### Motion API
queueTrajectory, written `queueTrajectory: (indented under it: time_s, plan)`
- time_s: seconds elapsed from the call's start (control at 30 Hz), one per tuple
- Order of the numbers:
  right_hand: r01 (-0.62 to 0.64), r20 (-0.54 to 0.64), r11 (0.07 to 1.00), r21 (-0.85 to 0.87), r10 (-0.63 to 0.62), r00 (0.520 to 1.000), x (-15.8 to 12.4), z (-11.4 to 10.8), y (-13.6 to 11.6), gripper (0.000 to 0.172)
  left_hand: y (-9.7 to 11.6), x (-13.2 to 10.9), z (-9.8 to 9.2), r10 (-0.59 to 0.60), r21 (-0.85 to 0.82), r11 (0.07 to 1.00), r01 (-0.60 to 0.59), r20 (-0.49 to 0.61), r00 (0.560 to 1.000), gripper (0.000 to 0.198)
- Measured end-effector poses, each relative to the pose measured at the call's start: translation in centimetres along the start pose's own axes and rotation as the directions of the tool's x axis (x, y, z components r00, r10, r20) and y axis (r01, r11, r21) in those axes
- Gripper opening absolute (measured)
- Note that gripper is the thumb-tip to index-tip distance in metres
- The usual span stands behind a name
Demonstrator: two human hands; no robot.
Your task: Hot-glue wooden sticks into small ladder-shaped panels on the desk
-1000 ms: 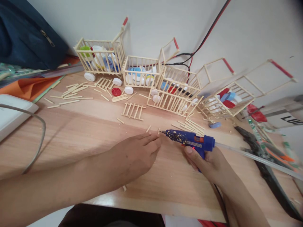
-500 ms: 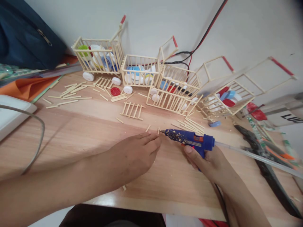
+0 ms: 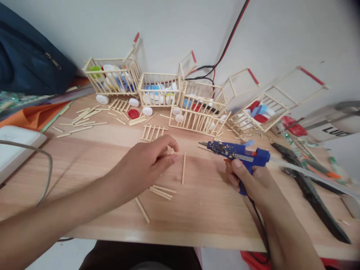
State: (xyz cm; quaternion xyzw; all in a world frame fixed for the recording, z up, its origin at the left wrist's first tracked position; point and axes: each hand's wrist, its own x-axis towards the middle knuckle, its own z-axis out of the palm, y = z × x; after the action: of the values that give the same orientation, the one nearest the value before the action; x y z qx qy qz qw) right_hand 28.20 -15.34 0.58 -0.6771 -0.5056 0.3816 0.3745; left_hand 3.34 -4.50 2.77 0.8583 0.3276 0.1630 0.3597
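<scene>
My left hand [image 3: 147, 159] rests on the wooden table [image 3: 92, 180], thumb and forefinger pinched on a short thin stick that is mostly hidden by the fingers. Just to its right a longer wooden stick [image 3: 183, 168] lies pointing away from me. My right hand [image 3: 251, 182] grips a blue glue gun [image 3: 242, 154] speckled with dried glue. Its nozzle points left and hangs above the table, a little right of the long stick. A few loose sticks [image 3: 161, 191] lie below my left hand.
Several stick-built carts [image 3: 159, 88] holding bottle caps line the wall. A small stick ladder [image 3: 152, 133], scattered sticks [image 3: 84, 118] and loose caps lie behind my hands. Black cutters [image 3: 309, 191] lie at right, a white device [image 3: 17, 144] and blue bag [image 3: 28, 60] at left.
The glue gun has drawn back to the right, away from my left fingertips. My left hand has pulled left and lifted, uncovering the long stick and the loose sticks beneath it.
</scene>
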Motion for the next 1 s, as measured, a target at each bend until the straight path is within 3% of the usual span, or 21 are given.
queueTrajectory:
  time_s: [0.1,0.2,0.33,0.47,0.67,0.83,1.0]
  plan:
    - [0.013,0.014,1.0,0.005,-0.013,1.0,0.2,-0.3,0.5,0.052,0.2,0.1,-0.1,-0.161,-0.335,0.926,0.177,0.073,0.984,0.014]
    - [0.045,0.056,0.999,0.028,-0.046,0.997,0.6,-0.3,1.0,0.053,0.0,0.1,0.3,-0.136,-0.476,0.866,0.155,0.074,0.988,0.013]
    - [0.042,0.097,0.998,0.051,-0.047,0.994,0.8,-0.3,1.0,0.053,-0.1,0.7,0.2,-0.07,-0.308,0.949,0.061,-0.017,0.997,0.019]
    - [0.046,0.092,0.996,0.077,-0.053,0.994,0.9,-0.4,0.9,0.054,0.3,1.8,-0.3,-0.005,-0.118,0.993,-0.005,-0.082,0.997,0.012]
    - [0.016,0.064,0.971,0.24,-0.032,0.997,0.7,-0.3,0.8,0.05,-0.4,3.5,0.8,0.066,0.243,0.969,-0.041,-0.095,0.993,0.009]
    - [-0.035,0.019,0.932,0.362,0.03,0.999,0.3,-0.1,-0.1,0.047,-1.6,4.0,2.1,0.138,0.352,0.932,-0.093,-0.106,0.985,0.011]
    - [-0.069,0.025,0.934,0.351,0.065,0.998,0.4,0.0,-0.1,0.047,-1.4,3.9,2.5,0.111,0.318,0.945,-0.074,-0.101,0.989,0.009]
